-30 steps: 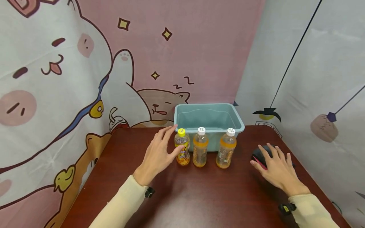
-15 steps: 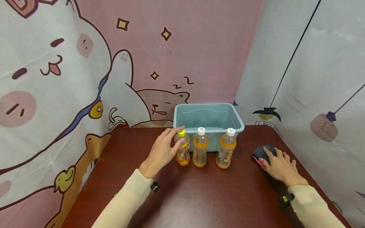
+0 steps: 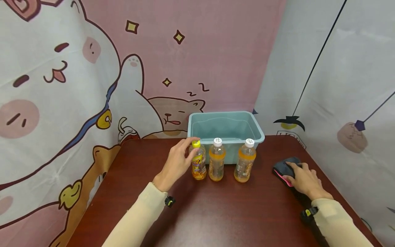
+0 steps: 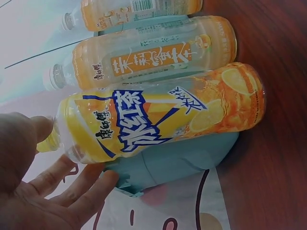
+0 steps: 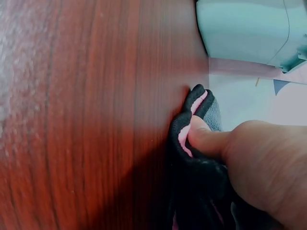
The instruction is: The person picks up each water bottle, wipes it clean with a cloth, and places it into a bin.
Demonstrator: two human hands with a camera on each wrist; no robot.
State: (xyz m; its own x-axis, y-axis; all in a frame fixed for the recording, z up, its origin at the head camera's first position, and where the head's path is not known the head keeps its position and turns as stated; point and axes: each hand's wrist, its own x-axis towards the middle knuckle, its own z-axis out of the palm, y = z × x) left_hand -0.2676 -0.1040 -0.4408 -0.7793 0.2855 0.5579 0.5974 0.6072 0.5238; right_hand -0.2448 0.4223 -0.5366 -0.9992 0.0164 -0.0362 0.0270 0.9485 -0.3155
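Note:
My left hand (image 3: 176,163) pinches the yellow cap (image 3: 196,144) of a plastic iced tea bottle (image 3: 199,166) between thumb and forefinger. Its other fingers spread beside the bottle's shoulder in the left wrist view. The bottle stands upright and has a yellow label and orange fruit print. My right hand (image 3: 307,183) grips a folded dark cloth (image 3: 285,166) with pink showing along its edge. In the right wrist view the thumb is pushed into the folds of the cloth (image 5: 184,136), low against the tabletop; the other fingers are hidden.
Two white-capped bottles, a middle one (image 3: 217,164) and a right one (image 3: 244,164), stand in the same row. Behind them is a light blue plastic bin (image 3: 260,139). The brown table (image 3: 222,212) meets printed cloth walls at the back and right.
My left hand has moved right and its thumb and forefinger have closed on the yellow cap. My right hand's fingers have curled from lying over the cloth to gripping it.

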